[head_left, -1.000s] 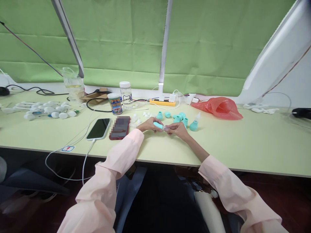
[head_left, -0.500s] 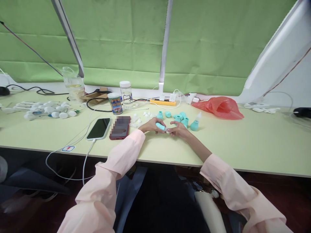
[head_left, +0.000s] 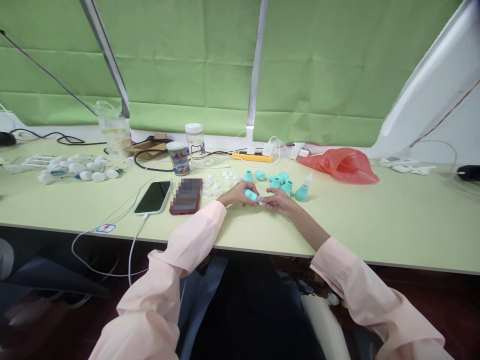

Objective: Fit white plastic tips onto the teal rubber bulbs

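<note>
My left hand [head_left: 239, 193] is closed around a turquoise rubber bulb [head_left: 251, 195], tilted with its neck toward the right. At that neck, the fingertips of my right hand [head_left: 278, 201] pinch a small whitish clear piece [head_left: 261, 200]; its exact shape is partly hidden by the fingers. Beyond my hands stand several more turquoise bulbs [head_left: 287, 187]. One bulb [head_left: 301, 193] to the right stands upright with a clear pointed nozzle [head_left: 308, 178] on it, like a nasal aspirator. Small white pieces [head_left: 212, 183] lie scattered just left of my left hand.
Two phones, one white-edged [head_left: 153, 197] with a charging cable and one red-cased [head_left: 186, 196], lie to the left. Behind are a patterned cup [head_left: 178, 159], a clear jar [head_left: 195, 145], a yellow power strip [head_left: 252, 156] and a red plastic bag [head_left: 343, 166]. Bagged white-headed items [head_left: 80, 169] lie far left.
Both hands stay together at the bulb's neck, with only slight finger movement around the small piece. The whole view has shifted a little.
</note>
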